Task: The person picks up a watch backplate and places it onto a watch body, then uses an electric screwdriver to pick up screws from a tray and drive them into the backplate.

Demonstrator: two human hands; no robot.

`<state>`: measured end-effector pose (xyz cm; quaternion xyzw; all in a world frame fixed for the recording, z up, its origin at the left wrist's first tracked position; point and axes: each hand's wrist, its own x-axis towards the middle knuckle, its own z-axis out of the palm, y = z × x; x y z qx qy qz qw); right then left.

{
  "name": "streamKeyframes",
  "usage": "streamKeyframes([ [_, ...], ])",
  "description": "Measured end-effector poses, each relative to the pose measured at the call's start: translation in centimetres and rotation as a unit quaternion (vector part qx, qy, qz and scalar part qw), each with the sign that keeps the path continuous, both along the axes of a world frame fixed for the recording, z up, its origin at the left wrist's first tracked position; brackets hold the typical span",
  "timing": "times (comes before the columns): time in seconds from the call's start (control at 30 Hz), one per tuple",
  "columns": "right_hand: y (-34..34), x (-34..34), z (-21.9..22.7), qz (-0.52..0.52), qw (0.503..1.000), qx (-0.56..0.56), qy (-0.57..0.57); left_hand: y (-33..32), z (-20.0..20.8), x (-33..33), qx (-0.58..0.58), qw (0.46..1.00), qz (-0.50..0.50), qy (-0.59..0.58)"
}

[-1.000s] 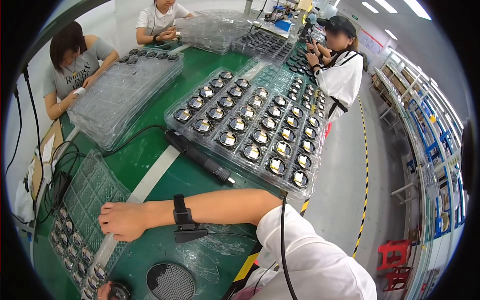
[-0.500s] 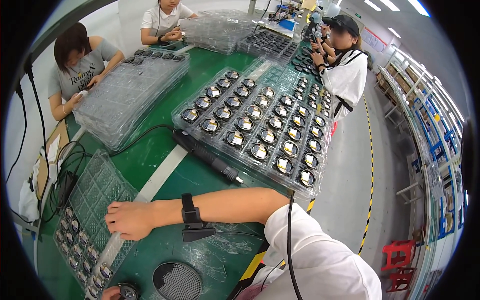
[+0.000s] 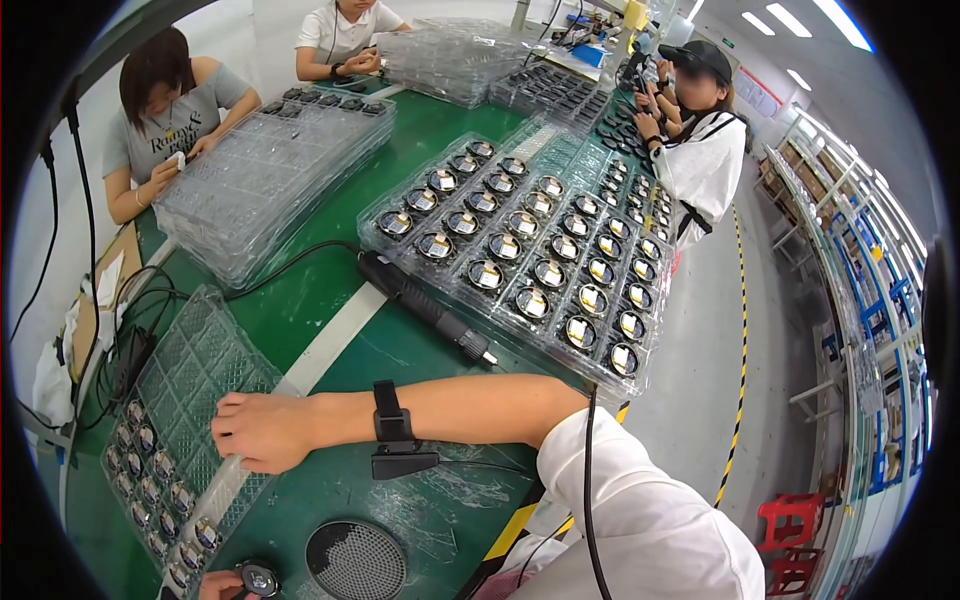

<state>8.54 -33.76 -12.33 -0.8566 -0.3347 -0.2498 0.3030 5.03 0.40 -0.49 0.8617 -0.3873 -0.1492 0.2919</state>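
Observation:
My right hand (image 3: 262, 432) reaches across from the right, a black strap round its wrist. It rests over the clear plastic tray (image 3: 215, 345) at the left with fingers curled under; whatever they hold is hidden. At the lower edge, only part of my left hand (image 3: 218, 585) shows, its fingers closed on a small round black part (image 3: 260, 578). Beside it, several round parts with white labels (image 3: 150, 490) sit in the tray's compartments. A round black perforated disc (image 3: 356, 563) lies on the green table to the right of the left hand.
A black electric screwdriver (image 3: 425, 308) lies across the table, its cable running left. Beyond it stands a large clear tray (image 3: 540, 225) full of round parts. Stacked clear trays (image 3: 270, 185) rise at the far left. Co-workers sit along the far side and at the right.
The view has shifted slightly, moving the table and trays a little down and right. My right hand keeps its place over the tray; the black part in my left hand looks slightly turned.

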Motion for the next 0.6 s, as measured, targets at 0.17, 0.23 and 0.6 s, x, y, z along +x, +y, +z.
streamKeyframes([
  [0.17, 0.2, 0.0, 0.4, -0.004, 1.0, -0.006, -0.003, 0.3, -0.5, 0.3, -0.014, 1.0, -0.016, -0.013],
  [0.23, 0.2, 0.0, 0.1, -0.004, 1.0, -0.004, -0.002, 0.3, -0.8, 0.5, -0.028, 1.0, -0.011, -0.006],
  [0.6, 0.0, 0.5, -0.8, -0.024, 0.999, -0.012, -0.02, 0.3, -0.6, 0.4, 0.01, 1.0, -0.016, -0.023],
])
